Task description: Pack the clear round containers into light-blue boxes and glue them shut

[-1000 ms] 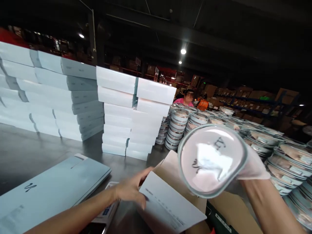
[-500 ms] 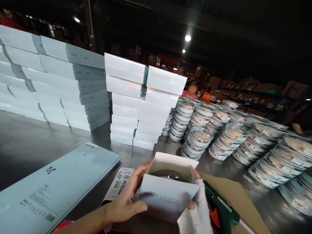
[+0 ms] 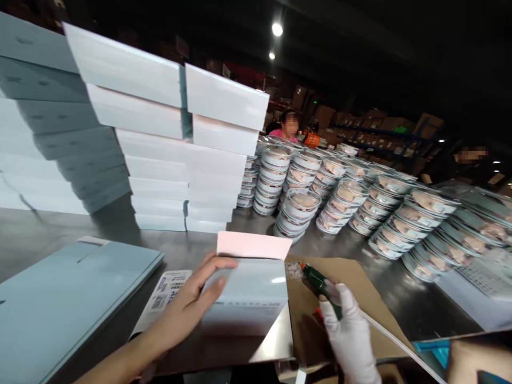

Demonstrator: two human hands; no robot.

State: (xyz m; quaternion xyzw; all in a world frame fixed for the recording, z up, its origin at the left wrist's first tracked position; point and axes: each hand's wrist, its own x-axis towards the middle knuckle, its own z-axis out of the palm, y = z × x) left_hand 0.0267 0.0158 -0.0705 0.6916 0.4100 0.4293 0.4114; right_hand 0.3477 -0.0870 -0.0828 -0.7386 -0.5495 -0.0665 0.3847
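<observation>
Dim hall; edges warped, perhaps blurred.

**Everything sits around the box under your left hand**

Your left hand (image 3: 188, 309) rests on the box (image 3: 246, 296), which lies flat on the table (image 3: 48, 234). Left of the box a printed card (image 3: 162, 293) pokes out, and further left lies a flat carton (image 3: 60, 298). Right of the box sits a cardboard sheet (image 3: 360, 298); over it your right hand (image 3: 348, 336) grips the glue gun (image 3: 318, 280). Behind the box rise the stacked boxes (image 3: 160, 154); behind it to the right stand stacks of round containers (image 3: 360, 202).
</observation>
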